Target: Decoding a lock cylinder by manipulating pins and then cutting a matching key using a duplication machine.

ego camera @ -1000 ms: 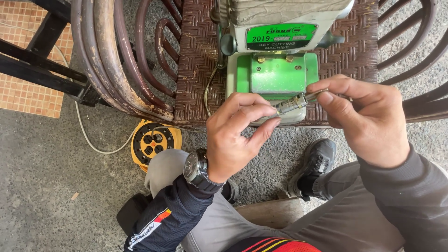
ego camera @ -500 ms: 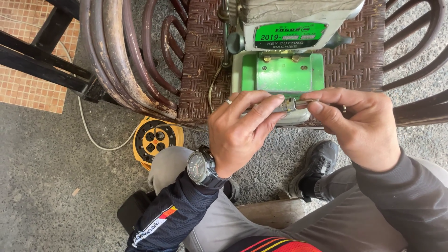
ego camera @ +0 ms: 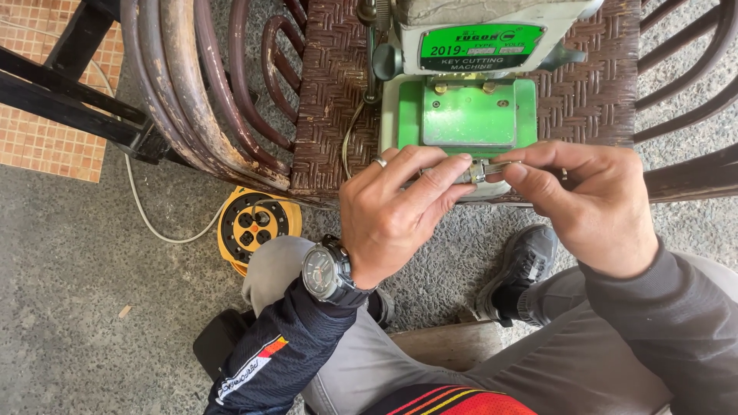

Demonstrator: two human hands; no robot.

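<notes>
A small metal key is pinched between the fingertips of both my hands, just in front of a green and white key cutting machine. My left hand, with a ring and a dark wristwatch, holds the key's left end. My right hand grips the right end with thumb and forefinger. The machine stands on the woven seat of a rattan chair. Most of the key is hidden by my fingers.
A yellow round extension cord reel lies on the grey concrete floor under the chair, with a white cable running left. My black shoe and grey trouser legs are below. A dark wooden frame and brown tiles are at the upper left.
Both hands have moved slightly up toward the machine's front edge, still holding the key between them. The key now lies more level between the fingertips.
</notes>
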